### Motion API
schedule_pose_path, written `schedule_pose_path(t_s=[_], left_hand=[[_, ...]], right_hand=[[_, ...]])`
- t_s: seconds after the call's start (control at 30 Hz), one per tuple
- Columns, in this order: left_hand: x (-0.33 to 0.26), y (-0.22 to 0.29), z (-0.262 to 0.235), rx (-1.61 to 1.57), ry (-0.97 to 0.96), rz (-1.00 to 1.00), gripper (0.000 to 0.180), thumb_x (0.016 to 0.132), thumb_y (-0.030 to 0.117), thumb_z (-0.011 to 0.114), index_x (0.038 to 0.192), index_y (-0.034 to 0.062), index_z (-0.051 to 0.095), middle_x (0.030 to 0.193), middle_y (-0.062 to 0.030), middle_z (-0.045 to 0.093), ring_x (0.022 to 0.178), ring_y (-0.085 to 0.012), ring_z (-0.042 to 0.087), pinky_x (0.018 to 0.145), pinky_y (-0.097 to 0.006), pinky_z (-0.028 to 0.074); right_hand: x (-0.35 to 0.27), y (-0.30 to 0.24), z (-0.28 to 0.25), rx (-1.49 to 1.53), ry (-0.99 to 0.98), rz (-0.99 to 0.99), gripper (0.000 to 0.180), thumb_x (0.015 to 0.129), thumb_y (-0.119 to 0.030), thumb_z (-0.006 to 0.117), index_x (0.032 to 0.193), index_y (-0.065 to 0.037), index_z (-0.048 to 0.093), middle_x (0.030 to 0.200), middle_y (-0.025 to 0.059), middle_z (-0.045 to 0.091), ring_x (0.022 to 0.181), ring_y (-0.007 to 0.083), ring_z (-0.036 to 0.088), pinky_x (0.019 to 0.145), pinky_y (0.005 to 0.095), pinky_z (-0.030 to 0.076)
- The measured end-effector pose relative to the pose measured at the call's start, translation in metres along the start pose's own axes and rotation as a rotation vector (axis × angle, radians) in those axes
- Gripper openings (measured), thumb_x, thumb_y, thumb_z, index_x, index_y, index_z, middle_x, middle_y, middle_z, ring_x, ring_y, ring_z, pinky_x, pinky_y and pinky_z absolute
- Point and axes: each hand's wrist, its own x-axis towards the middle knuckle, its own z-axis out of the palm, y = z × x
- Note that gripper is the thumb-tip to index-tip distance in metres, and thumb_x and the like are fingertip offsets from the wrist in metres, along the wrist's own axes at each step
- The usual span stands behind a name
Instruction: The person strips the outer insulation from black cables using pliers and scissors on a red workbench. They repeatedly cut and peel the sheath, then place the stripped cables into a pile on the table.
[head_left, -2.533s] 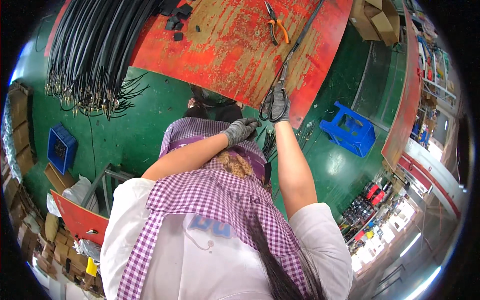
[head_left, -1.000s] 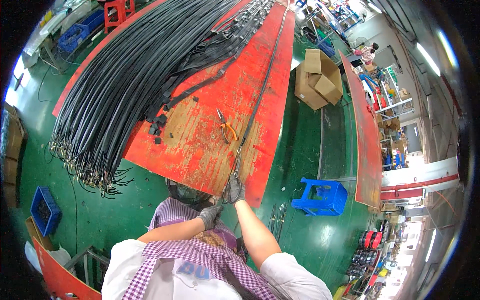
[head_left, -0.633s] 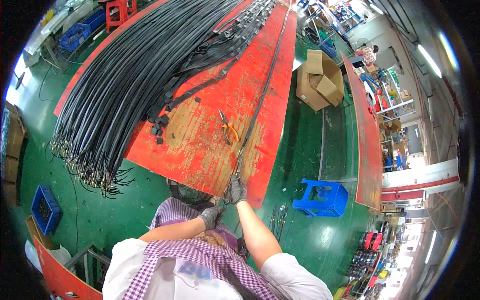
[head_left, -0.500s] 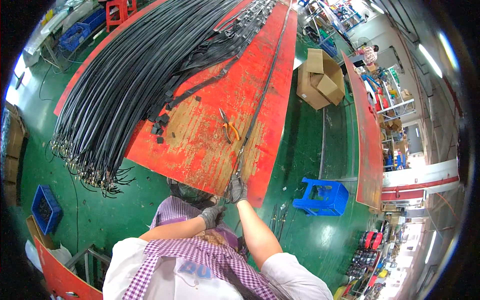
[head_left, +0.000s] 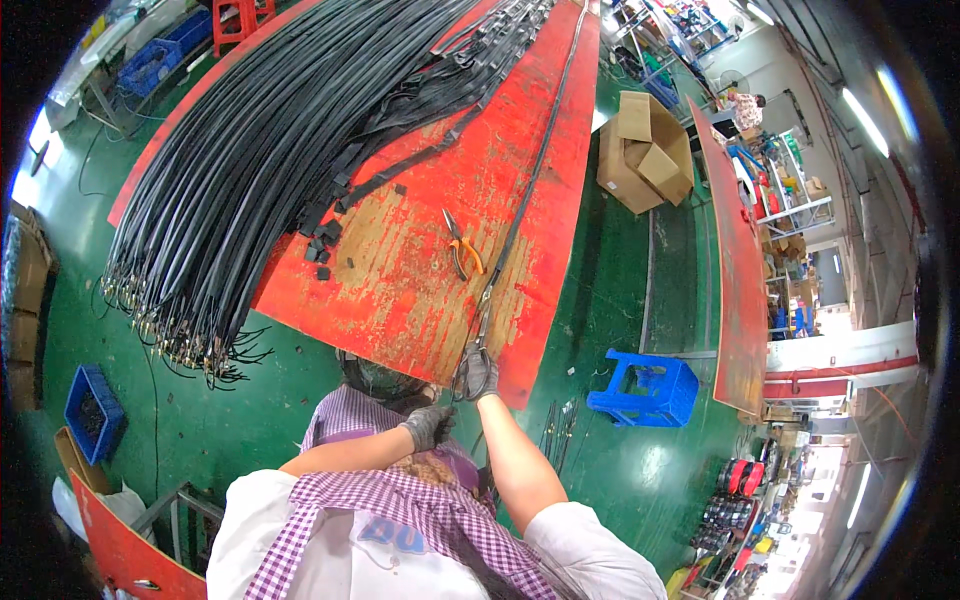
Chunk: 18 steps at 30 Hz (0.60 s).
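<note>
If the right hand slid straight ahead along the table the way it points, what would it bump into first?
Probably the long black cable it already grips; the right hand points along it. Just left of that line lie the orange-handled pliers, though depth is hard to judge here.

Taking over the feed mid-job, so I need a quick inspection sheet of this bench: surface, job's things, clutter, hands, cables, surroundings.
Surface: long red worktable, paint worn, on a green floor.
Job's things: one long black cable stretched along the table's right side, its metal end by the right hand.
Clutter: orange-handled pliers beside that cable; small black pieces scattered mid-table.
Hands: both gloved; right hand grips the cable's end at the near table edge; left hand closed, off the table, contents not visible.
Cables: large bundle of black cables on the left, ends overhanging the edge.
Surroundings: blue stool, cardboard boxes, blue crate.
</note>
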Motion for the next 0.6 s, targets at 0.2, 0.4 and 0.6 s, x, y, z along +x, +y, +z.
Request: schedule_pose_path(t_s=[0.2, 0.4, 0.6], left_hand=[[0.019, -0.007, -0.012, -0.092, -0.141, -0.011, 0.01, 0.076, 0.021, 0.056, 0.073, 0.0117, 0.054, 0.056, -0.0014, 0.05, 0.043, -0.015, 0.043, 0.037, -0.028, 0.032], [0.005, 0.004, -0.04, 1.005, -0.067, 0.728, 0.018, 0.071, 0.012, 0.054, 0.088, 0.0066, 0.054, 0.071, -0.0085, 0.056, 0.066, -0.0198, 0.054, 0.058, -0.03, 0.043], [-0.032, 0.032, -0.027, 0.158, 0.087, 0.387, 0.014, 0.076, 0.014, 0.058, 0.087, 0.0059, 0.06, 0.073, 0.0021, 0.057, 0.063, -0.0084, 0.05, 0.056, -0.021, 0.04]], right_hand=[[0.008, 0.007, -0.005, -0.105, -0.055, 0.041, 0.027, 0.082, -0.032, 0.042, 0.077, -0.008, 0.052, 0.058, 0.002, 0.047, 0.055, 0.014, 0.048, 0.047, 0.0286, 0.038], [-0.027, -0.003, -0.051, 0.189, -0.216, 0.213, 0.008, 0.078, -0.017, 0.052, 0.08, -0.011, 0.047, 0.057, -0.0007, 0.04, 0.043, 0.0122, 0.04, 0.035, 0.0264, 0.033], [-0.091, 0.008, -0.118, -0.265, -0.41, 0.42, 0.013, 0.08, -0.018, 0.052, 0.087, -0.008, 0.046, 0.064, 0.0046, 0.046, 0.057, 0.0154, 0.052, 0.05, 0.0261, 0.044]])
